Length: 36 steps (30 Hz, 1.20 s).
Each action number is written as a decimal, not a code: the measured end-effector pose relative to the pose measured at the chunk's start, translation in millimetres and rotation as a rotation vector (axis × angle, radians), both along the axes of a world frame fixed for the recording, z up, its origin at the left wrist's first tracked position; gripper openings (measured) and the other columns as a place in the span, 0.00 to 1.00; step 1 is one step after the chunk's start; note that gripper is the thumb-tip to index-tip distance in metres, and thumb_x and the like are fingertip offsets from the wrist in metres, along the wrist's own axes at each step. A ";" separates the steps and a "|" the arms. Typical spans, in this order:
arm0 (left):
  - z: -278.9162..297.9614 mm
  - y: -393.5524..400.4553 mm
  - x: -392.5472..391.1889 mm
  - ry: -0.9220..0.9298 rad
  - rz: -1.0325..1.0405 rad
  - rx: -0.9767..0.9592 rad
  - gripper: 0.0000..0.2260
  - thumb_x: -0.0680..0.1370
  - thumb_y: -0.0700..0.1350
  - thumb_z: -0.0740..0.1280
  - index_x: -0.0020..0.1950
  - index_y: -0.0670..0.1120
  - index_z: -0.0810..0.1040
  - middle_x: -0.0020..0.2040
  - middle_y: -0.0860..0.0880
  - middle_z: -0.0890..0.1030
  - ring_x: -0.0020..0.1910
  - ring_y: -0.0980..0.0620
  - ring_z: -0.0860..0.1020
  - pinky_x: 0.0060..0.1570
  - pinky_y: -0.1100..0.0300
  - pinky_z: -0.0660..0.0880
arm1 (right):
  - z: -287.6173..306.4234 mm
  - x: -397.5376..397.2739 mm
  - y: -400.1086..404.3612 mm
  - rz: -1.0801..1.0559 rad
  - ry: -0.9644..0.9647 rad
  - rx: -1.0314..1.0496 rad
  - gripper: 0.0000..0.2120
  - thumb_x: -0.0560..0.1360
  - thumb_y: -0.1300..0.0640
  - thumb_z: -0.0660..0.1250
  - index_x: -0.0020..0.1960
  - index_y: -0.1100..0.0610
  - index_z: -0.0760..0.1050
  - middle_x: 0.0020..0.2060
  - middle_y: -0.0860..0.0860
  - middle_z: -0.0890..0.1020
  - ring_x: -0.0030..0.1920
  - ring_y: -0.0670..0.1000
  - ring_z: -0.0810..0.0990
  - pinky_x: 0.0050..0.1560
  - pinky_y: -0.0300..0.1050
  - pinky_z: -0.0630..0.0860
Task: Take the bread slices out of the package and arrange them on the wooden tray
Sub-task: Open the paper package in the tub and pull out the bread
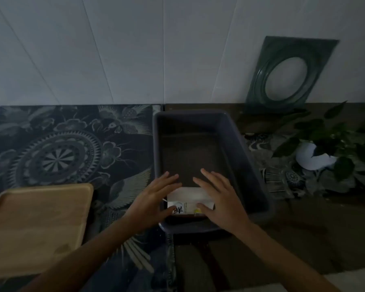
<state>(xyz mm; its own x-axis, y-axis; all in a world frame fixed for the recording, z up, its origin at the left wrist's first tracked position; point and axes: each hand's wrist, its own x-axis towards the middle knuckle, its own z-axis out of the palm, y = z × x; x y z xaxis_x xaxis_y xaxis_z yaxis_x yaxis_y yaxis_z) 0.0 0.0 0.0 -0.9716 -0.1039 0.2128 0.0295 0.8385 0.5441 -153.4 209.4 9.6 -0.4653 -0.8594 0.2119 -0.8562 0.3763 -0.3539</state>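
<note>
A white bread package (189, 200) with black print lies at the near end of a dark grey plastic bin (247, 157). My left hand (154, 199) holds its left side, thumb on the front label. My right hand (219, 197) grips its right side, fingers spread over the top. No bread slices show outside the package. The wooden tray (34, 226) lies bare at the near left on the patterned mat.
A dark patterned mat (61, 148) covers the left of the counter. A potted plant in a white pot (316, 157) stands at the right. A green frame with an oval opening (287, 74) leans on the wall behind it.
</note>
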 end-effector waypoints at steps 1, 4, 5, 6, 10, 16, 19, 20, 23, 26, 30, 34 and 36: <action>-3.4 1.3 -0.8 0.006 0.012 0.010 0.28 0.74 0.47 0.75 0.73 0.49 0.73 0.77 0.51 0.68 0.78 0.49 0.64 0.74 0.50 0.68 | -1.7 -3.1 0.2 0.000 0.000 -0.018 0.33 0.73 0.51 0.76 0.76 0.47 0.70 0.76 0.48 0.69 0.73 0.55 0.66 0.71 0.52 0.71; -4.1 7.7 -1.1 0.006 0.104 0.071 0.20 0.73 0.41 0.76 0.65 0.47 0.81 0.66 0.49 0.79 0.65 0.50 0.78 0.60 0.49 0.79 | -6.5 -7.3 0.4 -0.033 -0.027 -0.080 0.27 0.70 0.61 0.78 0.68 0.51 0.79 0.62 0.49 0.78 0.61 0.54 0.74 0.57 0.53 0.79; -6.0 9.5 -1.1 0.026 0.121 0.083 0.18 0.73 0.39 0.76 0.63 0.46 0.82 0.63 0.49 0.81 0.62 0.50 0.79 0.58 0.50 0.80 | -10.1 -8.8 1.1 -0.020 -0.037 -0.110 0.26 0.69 0.64 0.78 0.65 0.52 0.80 0.59 0.50 0.79 0.58 0.54 0.76 0.53 0.53 0.80; -6.3 12.9 -1.5 0.050 0.131 0.101 0.17 0.73 0.37 0.76 0.61 0.45 0.83 0.61 0.49 0.82 0.60 0.51 0.80 0.57 0.51 0.80 | -12.6 -8.7 2.1 0.002 -0.048 -0.136 0.25 0.68 0.67 0.78 0.63 0.54 0.81 0.56 0.51 0.79 0.56 0.54 0.77 0.50 0.52 0.81; -7.9 16.7 -1.8 0.119 0.190 0.150 0.13 0.74 0.35 0.75 0.58 0.43 0.84 0.58 0.49 0.83 0.57 0.53 0.82 0.55 0.54 0.82 | -18.0 -13.0 6.6 0.019 -0.054 -0.229 0.21 0.67 0.71 0.78 0.58 0.58 0.83 0.51 0.52 0.80 0.51 0.53 0.79 0.47 0.47 0.81; -8.8 14.4 -0.1 0.164 0.199 0.199 0.09 0.76 0.38 0.73 0.56 0.44 0.85 0.54 0.49 0.85 0.53 0.56 0.83 0.53 0.59 0.82 | -21.6 -17.9 12.7 0.028 -0.056 -0.291 0.14 0.68 0.70 0.79 0.52 0.60 0.86 0.47 0.51 0.83 0.50 0.48 0.78 0.54 0.33 0.73; -6.3 12.3 -0.6 0.164 0.206 0.184 0.09 0.76 0.41 0.73 0.55 0.45 0.86 0.51 0.50 0.86 0.48 0.64 0.80 0.50 0.72 0.77 | -19.5 -20.1 11.5 0.014 -0.079 -0.293 0.12 0.68 0.67 0.80 0.51 0.60 0.87 0.43 0.50 0.83 0.48 0.43 0.75 0.50 0.30 0.72; -5.5 11.2 -0.8 0.159 0.198 0.173 0.09 0.77 0.42 0.72 0.56 0.46 0.86 0.49 0.50 0.86 0.47 0.64 0.80 0.49 0.73 0.76 | -18.4 -20.9 10.6 0.014 -0.090 -0.290 0.12 0.68 0.67 0.81 0.50 0.59 0.87 0.42 0.50 0.84 0.46 0.43 0.76 0.49 0.30 0.72; -1.6 9.6 -0.9 0.128 0.182 0.119 0.09 0.77 0.43 0.73 0.56 0.46 0.85 0.48 0.51 0.85 0.44 0.57 0.83 0.45 0.61 0.81 | -12.6 -23.9 7.1 0.015 -0.149 -0.270 0.11 0.68 0.64 0.82 0.49 0.58 0.88 0.40 0.49 0.84 0.43 0.45 0.79 0.45 0.33 0.75; 4.5 10.9 -2.7 0.136 0.142 0.003 0.11 0.77 0.43 0.73 0.60 0.47 0.83 0.53 0.51 0.85 0.47 0.53 0.84 0.42 0.54 0.82 | -6.4 -28.2 6.1 0.001 -0.244 -0.255 0.11 0.68 0.62 0.82 0.49 0.57 0.88 0.40 0.46 0.84 0.42 0.44 0.81 0.42 0.39 0.80; 12.9 14.2 -5.1 0.160 0.042 -0.194 0.14 0.77 0.41 0.72 0.63 0.46 0.82 0.55 0.49 0.84 0.48 0.51 0.83 0.42 0.53 0.81 | 1.4 -32.5 7.7 0.022 -0.337 -0.194 0.11 0.69 0.58 0.81 0.51 0.53 0.88 0.41 0.32 0.78 0.44 0.41 0.81 0.45 0.41 0.82; 19.0 12.6 -3.8 0.171 -0.025 -0.245 0.13 0.77 0.42 0.70 0.61 0.44 0.83 0.54 0.47 0.84 0.47 0.51 0.84 0.41 0.54 0.82 | 6.4 -34.3 9.7 0.054 -0.345 -0.149 0.14 0.70 0.56 0.80 0.55 0.51 0.86 0.44 0.35 0.79 0.46 0.41 0.81 0.47 0.42 0.82; 22.5 10.8 -3.6 0.182 -0.017 -0.229 0.12 0.78 0.44 0.70 0.60 0.43 0.83 0.53 0.47 0.84 0.46 0.51 0.84 0.41 0.55 0.82 | 8.4 -33.5 10.8 0.067 -0.314 -0.152 0.16 0.70 0.55 0.81 0.57 0.51 0.86 0.46 0.40 0.82 0.48 0.43 0.81 0.47 0.43 0.82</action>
<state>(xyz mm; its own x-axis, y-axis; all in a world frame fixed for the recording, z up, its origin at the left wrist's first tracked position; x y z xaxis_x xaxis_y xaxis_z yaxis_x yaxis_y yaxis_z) -3.6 10.8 22.5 -0.9164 -0.0167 0.3998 0.1246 0.9375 0.3249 -186.9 220.2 18.0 -0.4721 -0.8596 0.1955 -0.7175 0.2459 -0.6517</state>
